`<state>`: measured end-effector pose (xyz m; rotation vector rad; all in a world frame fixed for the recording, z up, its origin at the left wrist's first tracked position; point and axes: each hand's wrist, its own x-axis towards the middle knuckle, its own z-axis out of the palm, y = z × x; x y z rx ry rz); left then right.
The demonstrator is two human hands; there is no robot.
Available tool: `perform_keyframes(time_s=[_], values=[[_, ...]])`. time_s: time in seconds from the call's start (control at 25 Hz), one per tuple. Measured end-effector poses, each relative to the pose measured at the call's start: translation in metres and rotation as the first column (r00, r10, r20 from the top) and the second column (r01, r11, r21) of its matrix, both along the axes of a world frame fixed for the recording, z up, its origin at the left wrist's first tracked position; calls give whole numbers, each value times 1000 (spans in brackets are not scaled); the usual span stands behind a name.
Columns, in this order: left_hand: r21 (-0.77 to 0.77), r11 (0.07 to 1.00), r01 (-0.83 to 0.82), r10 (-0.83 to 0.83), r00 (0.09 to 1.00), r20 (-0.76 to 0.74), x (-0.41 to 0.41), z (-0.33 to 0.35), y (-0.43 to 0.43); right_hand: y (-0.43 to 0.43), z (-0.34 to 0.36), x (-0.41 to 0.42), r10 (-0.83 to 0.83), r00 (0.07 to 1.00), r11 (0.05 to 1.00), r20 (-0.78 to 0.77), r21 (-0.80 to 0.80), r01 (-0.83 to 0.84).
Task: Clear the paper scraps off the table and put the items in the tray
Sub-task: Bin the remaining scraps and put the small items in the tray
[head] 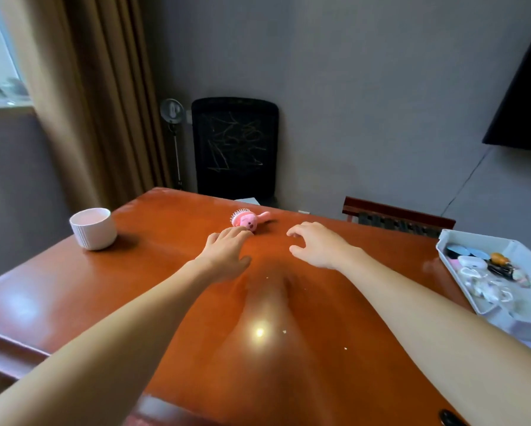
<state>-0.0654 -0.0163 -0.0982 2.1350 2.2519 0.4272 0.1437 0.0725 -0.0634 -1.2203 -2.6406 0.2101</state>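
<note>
L hand [227, 253], fingers straight, empty, is positioned just beside pink hairbrush [248, 220]; R hand [318, 245], fingers spread & loosely curled, empty, is held right of hairbrush.

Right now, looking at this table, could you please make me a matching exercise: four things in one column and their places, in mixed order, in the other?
Things
1. white ribbed cup
2. pink hairbrush
3. white tray
4. black chair

Places
A. behind the far edge of the table
B. on the right side of the table, with small items inside
C. on the left side of the table, standing upright
D. at the far middle of the table, lying down

Pairs: 1-C, 2-D, 3-B, 4-A
</note>
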Motion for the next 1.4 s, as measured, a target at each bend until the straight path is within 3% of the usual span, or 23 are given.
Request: perform_keyframes(time_s=[0.56,0.72,0.88,1.04,1.4], values=[[-15,996,-85,86,991,99,-83,-58,30,39,-52,-106,129,991,991,-28,-18,-130],[28,973,-228,217,954,206,-91,-69,48,60,-63,-130,49,999,998,-24,-27,-49],[138,952,-272,247,953,174,-94,-82,55,89,-72,-153,77,997,995,-4,68,-77],[177,945,-275,246,954,169,-93,-84,55,101,-78,-166,84,996,995,-27,51,-82],[162,956,-246,227,965,128,-89,-77,51,57,-101,-133,-2,992,996,-125,86,13]])
